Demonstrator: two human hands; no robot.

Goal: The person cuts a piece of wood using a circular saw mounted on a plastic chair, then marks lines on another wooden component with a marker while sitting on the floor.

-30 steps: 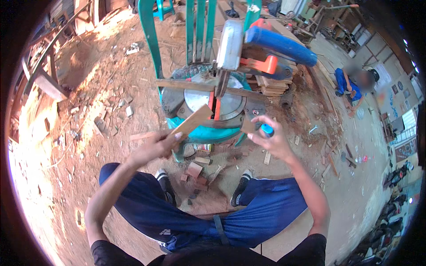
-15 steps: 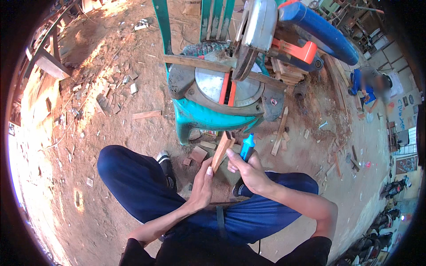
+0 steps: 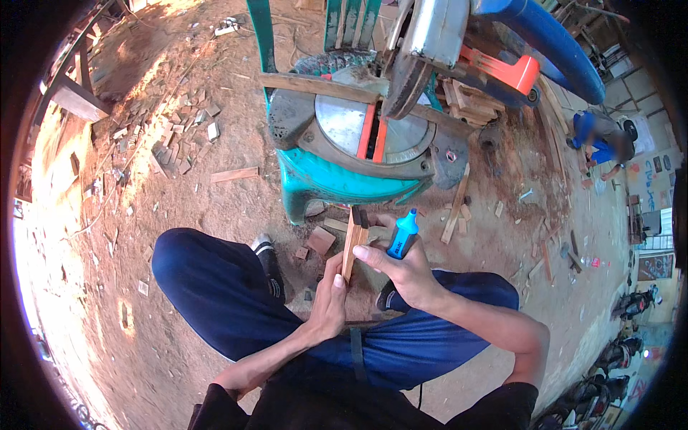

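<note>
Between my knees, my left hand (image 3: 328,307) is closed around the lower end of a short wooden strip (image 3: 351,247), held upright; it looks like narrow pieces side by side, dark at the upper end. My right hand (image 3: 412,278) grips a light-blue highlighter marker (image 3: 405,233), its darker blue tip pointing up. The right thumb also presses on the strip, and the other fingers are partly hidden behind it. Just beyond both hands stands a mitre saw (image 3: 344,132) on a green plastic chair (image 3: 330,172).
The saw's blue handle (image 3: 552,43) and orange lever (image 3: 512,70) overhang at upper right. Wood offcuts (image 3: 168,140) litter the dirt floor at left, with more boards (image 3: 459,204) at right. Another person (image 3: 602,136) crouches at far right. Parked motorbikes (image 3: 620,355) line the right edge.
The wooden strip has turned more upright, and my right thumb has shifted left onto it. The marker has moved slightly right and up. The view has shifted a little.
</note>
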